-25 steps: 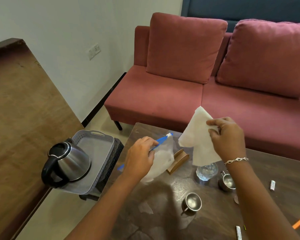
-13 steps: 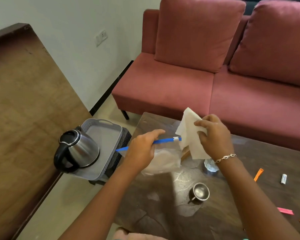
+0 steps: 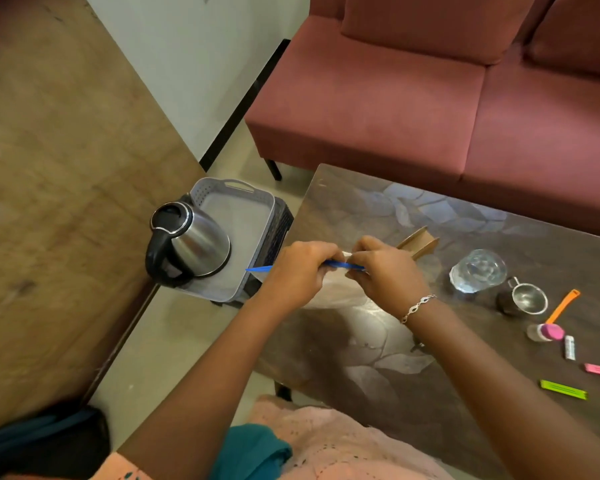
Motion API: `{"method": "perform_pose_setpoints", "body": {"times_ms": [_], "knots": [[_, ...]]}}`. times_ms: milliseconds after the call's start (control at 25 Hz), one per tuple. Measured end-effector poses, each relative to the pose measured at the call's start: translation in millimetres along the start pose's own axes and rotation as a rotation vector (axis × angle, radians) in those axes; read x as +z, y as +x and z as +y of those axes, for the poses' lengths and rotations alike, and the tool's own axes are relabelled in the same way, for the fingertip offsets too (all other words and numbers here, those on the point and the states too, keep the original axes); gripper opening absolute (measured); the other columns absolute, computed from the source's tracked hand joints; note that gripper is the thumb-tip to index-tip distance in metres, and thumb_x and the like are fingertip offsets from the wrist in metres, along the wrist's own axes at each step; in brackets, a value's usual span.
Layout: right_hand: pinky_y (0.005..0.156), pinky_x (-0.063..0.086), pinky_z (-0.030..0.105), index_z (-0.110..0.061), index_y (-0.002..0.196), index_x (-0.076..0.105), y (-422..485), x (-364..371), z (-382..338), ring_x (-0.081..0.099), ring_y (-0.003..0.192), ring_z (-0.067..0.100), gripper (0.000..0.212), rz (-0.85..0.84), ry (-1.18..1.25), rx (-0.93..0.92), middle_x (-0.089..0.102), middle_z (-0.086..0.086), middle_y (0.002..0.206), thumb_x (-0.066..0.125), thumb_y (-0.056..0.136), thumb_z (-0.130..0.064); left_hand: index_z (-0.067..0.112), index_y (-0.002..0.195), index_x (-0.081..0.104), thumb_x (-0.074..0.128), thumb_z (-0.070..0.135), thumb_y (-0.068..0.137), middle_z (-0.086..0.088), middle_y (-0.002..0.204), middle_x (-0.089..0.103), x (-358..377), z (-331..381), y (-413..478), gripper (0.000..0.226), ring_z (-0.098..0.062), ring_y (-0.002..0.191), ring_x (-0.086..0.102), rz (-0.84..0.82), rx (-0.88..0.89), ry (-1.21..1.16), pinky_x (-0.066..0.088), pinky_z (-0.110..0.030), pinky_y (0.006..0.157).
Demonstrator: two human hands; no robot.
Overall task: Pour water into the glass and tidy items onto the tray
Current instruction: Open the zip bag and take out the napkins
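Note:
Over the near-left part of the dark table (image 3: 378, 358), my left hand (image 3: 297, 271) and my right hand (image 3: 385, 271) both grip the blue sealing strip (image 3: 340, 265) at the mouth of a clear plastic bag (image 3: 336, 292). The white tissue is tucked out of sight, apart from a small white edge between the hands. A glass of water (image 3: 478, 271) stands to the right of my right hand. The steel kettle (image 3: 187, 244) sits on the grey tray (image 3: 246, 202), left of the table.
A wooden napkin holder (image 3: 420, 244) stands just behind my right hand. A steel cup (image 3: 527, 299), an orange clip (image 3: 565, 303), a pink-capped vial (image 3: 548, 332), pink and green clips and a small white tube lie at the right. A red sofa (image 3: 430, 98) is behind.
My right hand came down with the white tissue and now meets my left hand at the bag's blue strip. The view tipped downwards.

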State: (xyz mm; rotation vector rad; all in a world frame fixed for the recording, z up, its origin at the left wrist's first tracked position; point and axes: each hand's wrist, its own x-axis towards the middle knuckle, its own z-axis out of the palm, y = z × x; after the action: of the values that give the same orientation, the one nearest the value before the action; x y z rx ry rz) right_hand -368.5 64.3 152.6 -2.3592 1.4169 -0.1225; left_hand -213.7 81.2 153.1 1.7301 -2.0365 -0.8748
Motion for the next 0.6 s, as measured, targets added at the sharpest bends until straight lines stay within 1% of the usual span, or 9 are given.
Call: {"method": "perform_pose_setpoints", "body": {"times_ms": [40, 120, 200, 240, 320, 360, 440, 520, 600], "knots": [[0.065, 0.046, 0.036, -0.009, 0.103, 0.066, 0.9, 7.9, -4.3, 0.06, 0.082, 0.031, 0.024, -0.008, 0.026, 0.008, 0.058, 0.007, 0.101, 0.056, 0.087, -0.025, 0.011, 0.101, 0.066, 0.059, 0.002, 0.082, -0.008, 0.096, 0.07, -1.7, -6.4, -0.9, 0.022, -0.025, 0.088, 0.062, -0.042, -0.032, 0.012, 0.049, -0.035, 0.079], [0.068, 0.046, 0.036, -0.01, 0.101, 0.068, 2.8, 24.3, -10.7, 0.06, 0.086, 0.031, 0.022, -0.063, 0.078, 0.021, 0.06, 0.008, 0.1, 0.056, 0.087, -0.023, 0.012, 0.097, 0.065, 0.063, 0.007, 0.08, -0.006, 0.094, 0.068, -7.6, -24.6, -2.5, 0.017, -0.024, 0.088, 0.061, -0.169, -0.101, 0.084, 0.048, -0.033, 0.078], [0.075, 0.047, 0.037, -0.012, 0.104, 0.068, 5.0, 38.7, -14.3, 0.059, 0.091, 0.029, 0.024, -0.155, 0.119, 0.037, 0.061, 0.008, 0.101, 0.057, 0.086, -0.024, 0.014, 0.09, 0.066, 0.065, 0.01, 0.078, -0.004, 0.084, 0.067, -15.0, -41.9, -4.8, 0.012, -0.021, 0.08, 0.06, -0.309, -0.161, 0.149, 0.046, -0.03, 0.073], [0.078, 0.047, 0.037, -0.012, 0.106, 0.067, 6.8, 45.0, -15.9, 0.058, 0.091, 0.027, 0.025, -0.205, 0.15, 0.048, 0.062, 0.008, 0.102, 0.059, 0.086, -0.024, 0.016, 0.086, 0.066, 0.066, 0.01, 0.077, -0.001, 0.077, 0.065, -18.0, -48.8, -5.9, 0.011, -0.019, 0.074, 0.059, -0.372, -0.192, 0.143, 0.044, -0.028, 0.07], [0.078, 0.045, 0.032, -0.01, 0.104, 0.067, 10.4, 57.4, -18.2, 0.055, 0.087, 0.021, 0.025, -0.287, 0.254, 0.095, 0.063, 0.008, 0.102, 0.062, 0.084, -0.023, 0.017, 0.083, 0.066, 0.066, 0.008, 0.077, 0.004, 0.066, 0.062, -20.3, -59.8, -6.2, 0.011, -0.014, 0.066, 0.057, -0.475, -0.242, 0.109, 0.043, -0.026, 0.067], [0.075, 0.042, 0.029, -0.009, 0.102, 0.068, 11.7, 64.1, -18.5, 0.053, 0.085, 0.017, 0.024, -0.317, 0.309, 0.121, 0.063, 0.008, 0.101, 0.064, 0.082, -0.022, 0.015, 0.085, 0.066, 0.067, 0.008, 0.077, 0.006, 0.064, 0.06, -19.2, -63.9, -4.8, 0.01, -0.013, 0.066, 0.056, -0.515, -0.252, 0.113, 0.042, -0.025, 0.066], [0.073, 0.038, 0.025, -0.009, 0.1, 0.069, 15.9, 78.5, -18.0, 0.051, 0.084, 0.015, 0.022, -0.346, 0.378, 0.173, 0.065, 0.009, 0.101, 0.066, 0.081, -0.02, 0.012, 0.09, 0.067, 0.068, 0.009, 0.078, 0.006, 0.068, 0.061, -12.1, -73.2, 2.2, 0.013, -0.015, 0.074, 0.058, -0.578, -0.255, 0.154, 0.041, -0.024, 0.067], [0.075, 0.041, 0.028, -0.009, 0.101, 0.069, 21.7, 93.2, -14.8, 0.055, 0.088, 0.021, 0.023, -0.359, 0.38, 0.222, 0.065, 0.01, 0.102, 0.066, 0.081, -0.02, 0.013, 0.093, 0.067, 0.068, 0.01, 0.077, -0.003, 0.085, 0.067, -0.5, -83.0, 13.4, 0.016, -0.021, 0.088, 0.061, -0.597, -0.246, 0.218, 0.041, -0.026, 0.071], [0.076, 0.042, 0.029, -0.008, 0.103, 0.068, 29.1, 106.7, -8.1, 0.057, 0.092, 0.024, 0.024, -0.332, 0.341, 0.266, 0.065, 0.011, 0.103, 0.064, 0.082, -0.021, 0.014, 0.096, 0.067, 0.067, 0.011, 0.078, -0.007, 0.099, 0.068, 12.6, -92.5, 27.2, 0.019, -0.024, 0.094, 0.06, -0.583, -0.209, 0.298, 0.041, -0.027, 0.072]]}}
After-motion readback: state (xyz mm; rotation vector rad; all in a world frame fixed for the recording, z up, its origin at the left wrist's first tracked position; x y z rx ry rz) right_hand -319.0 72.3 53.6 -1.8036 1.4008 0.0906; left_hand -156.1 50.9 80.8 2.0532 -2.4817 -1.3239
